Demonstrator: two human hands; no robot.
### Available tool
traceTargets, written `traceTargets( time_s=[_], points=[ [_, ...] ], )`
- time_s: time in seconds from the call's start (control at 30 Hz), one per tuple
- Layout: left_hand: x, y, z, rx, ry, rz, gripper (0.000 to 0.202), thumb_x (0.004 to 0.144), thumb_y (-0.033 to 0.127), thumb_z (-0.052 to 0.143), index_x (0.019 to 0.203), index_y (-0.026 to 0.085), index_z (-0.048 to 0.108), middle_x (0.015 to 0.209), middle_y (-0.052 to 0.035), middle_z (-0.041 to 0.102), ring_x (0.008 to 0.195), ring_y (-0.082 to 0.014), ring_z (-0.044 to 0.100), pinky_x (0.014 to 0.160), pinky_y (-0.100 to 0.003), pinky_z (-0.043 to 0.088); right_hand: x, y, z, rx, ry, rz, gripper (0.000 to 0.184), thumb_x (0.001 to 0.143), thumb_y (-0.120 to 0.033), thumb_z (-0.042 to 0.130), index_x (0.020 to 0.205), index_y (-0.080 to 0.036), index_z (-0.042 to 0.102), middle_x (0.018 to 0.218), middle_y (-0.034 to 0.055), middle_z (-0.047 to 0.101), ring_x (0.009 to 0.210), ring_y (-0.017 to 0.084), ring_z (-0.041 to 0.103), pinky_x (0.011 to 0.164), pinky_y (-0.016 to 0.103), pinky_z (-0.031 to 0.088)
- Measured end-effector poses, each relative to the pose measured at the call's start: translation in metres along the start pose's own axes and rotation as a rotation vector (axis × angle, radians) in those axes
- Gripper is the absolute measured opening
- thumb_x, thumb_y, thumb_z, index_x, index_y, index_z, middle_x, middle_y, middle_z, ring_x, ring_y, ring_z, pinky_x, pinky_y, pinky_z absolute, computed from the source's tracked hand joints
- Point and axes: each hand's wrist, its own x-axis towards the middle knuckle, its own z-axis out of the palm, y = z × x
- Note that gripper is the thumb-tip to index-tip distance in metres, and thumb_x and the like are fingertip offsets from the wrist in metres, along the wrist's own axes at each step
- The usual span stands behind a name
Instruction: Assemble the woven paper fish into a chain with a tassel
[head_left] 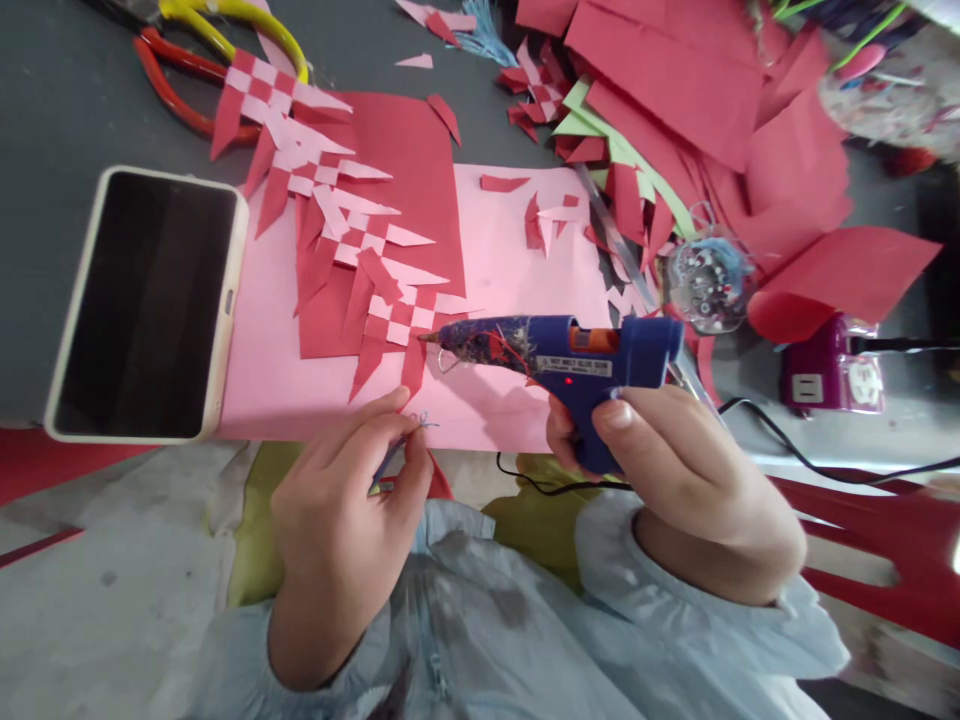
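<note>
My right hand [675, 460] grips a blue hot glue gun [525, 340] by its handle, and a small red light glows on its side. The nozzle points left, at the lowest checkered woven-paper piece [397, 318], close to its right edge; I cannot tell if it touches. Below that piece, my left hand [349, 500] is closed in a pinch on some bluish thread [424, 420], whose thin loops stick out past the fingertips. The rest of the thread is mostly hidden by the hand. More red and pink woven pieces [304, 160] run diagonally up to the left, overlapping one another.
Under the work lie a red sheet [405, 130] and a pink sheet [517, 270]. A phone [150, 310] and scissors [184, 65] are at left. Red paper [667, 80], a round pin box [709, 280] and a purple power socket [829, 370] with black cables are at right.
</note>
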Motion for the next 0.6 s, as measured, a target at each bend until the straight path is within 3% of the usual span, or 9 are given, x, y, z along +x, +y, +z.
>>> traceTargets(
  time_s=[0.4, 0.6],
  points=[
    [-0.0018, -0.0013, -0.0001, -0.003, -0.012, -0.006, 0.004, 0.087, 0.019, 0.069, 0.090, 0.021, 0.071, 0.102, -0.0058, 0.081, 0.081, -0.0173, 0.076, 0.076, -0.030, 0.061, -0.0024, -0.0014, 0.0043, -0.062, 0.023, -0.030, 0.036, 0.107, -0.032, 0.041, 0.074, -0.025, 0.054, 0.059, -0.0057, 0.057, 0.051, 0.009, 0.051, 0.052, 0.027, 0.041],
    [-0.0009, -0.0013, -0.0011, -0.009, -0.017, -0.001, 0.004, 0.088, 0.020, 0.069, 0.091, 0.021, 0.071, 0.102, -0.0059, 0.081, 0.084, -0.0188, 0.077, 0.075, -0.031, 0.061, -0.0009, -0.0013, 0.0021, -0.076, 0.052, 0.017, 0.040, 0.107, -0.037, 0.041, 0.073, -0.023, 0.055, 0.058, -0.0046, 0.057, 0.053, 0.010, 0.054, 0.055, 0.028, 0.042]
  ],
)
